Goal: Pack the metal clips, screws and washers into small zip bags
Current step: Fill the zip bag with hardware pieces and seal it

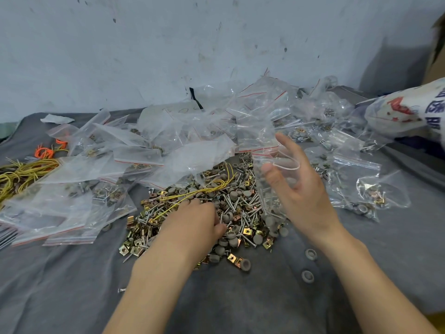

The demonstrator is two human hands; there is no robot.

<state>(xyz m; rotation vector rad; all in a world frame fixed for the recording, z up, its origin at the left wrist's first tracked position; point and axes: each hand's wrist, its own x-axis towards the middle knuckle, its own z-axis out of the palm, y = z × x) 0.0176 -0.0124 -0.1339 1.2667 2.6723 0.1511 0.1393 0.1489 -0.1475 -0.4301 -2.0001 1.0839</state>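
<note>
Bare cloth nearside; zip bags left, behind, right

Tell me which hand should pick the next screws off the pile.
Left. The left hand rests on the hardware pile, fingers among the screws; the right hand is raised, its grip taken by the zip bag.

We see a worktop under a grey cloth. At its middle lies a loose heap of screws, brass-coloured clips and grey round washers, with a yellow wire across it. Clear zip bags with red lines pile up to the left, behind and to the right, many with parts inside. At the far left we find yellow ties and orange ties. A printed sack rests at the right.
</note>
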